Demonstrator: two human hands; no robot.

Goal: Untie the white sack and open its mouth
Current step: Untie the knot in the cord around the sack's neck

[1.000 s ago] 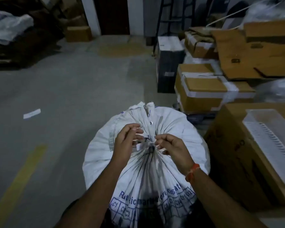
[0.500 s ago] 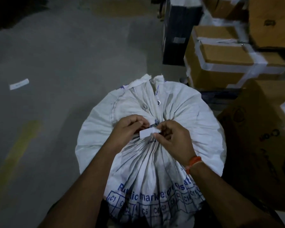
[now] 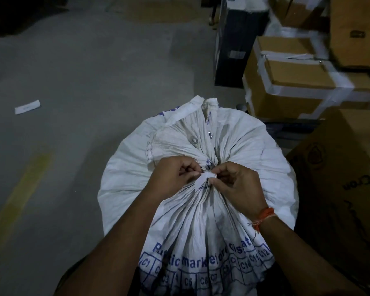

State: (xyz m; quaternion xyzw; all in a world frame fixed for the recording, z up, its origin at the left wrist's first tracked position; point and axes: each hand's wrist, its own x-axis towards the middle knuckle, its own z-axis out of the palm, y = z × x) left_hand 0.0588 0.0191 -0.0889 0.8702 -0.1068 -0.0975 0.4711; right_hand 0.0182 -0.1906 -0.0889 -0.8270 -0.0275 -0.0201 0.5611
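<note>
The bulging white woven sack [image 3: 201,167] with blue print stood on the grey concrete floor [image 3: 83,82] beside brown cardboard boxes [image 3: 291,82]. The left hand [image 3: 175,176] and right hand [image 3: 237,184] were together at its gathered neck, both pinching a small white tag [image 3: 205,179].

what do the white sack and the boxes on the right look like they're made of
White sack: seemingly woven plastic, matte, judging by the fine ribbed texture, crisp creases, metal-looking eyelets and blue print. Boxes: brown corrugated cardboard, dull finish, sealed with pale tape.
</note>
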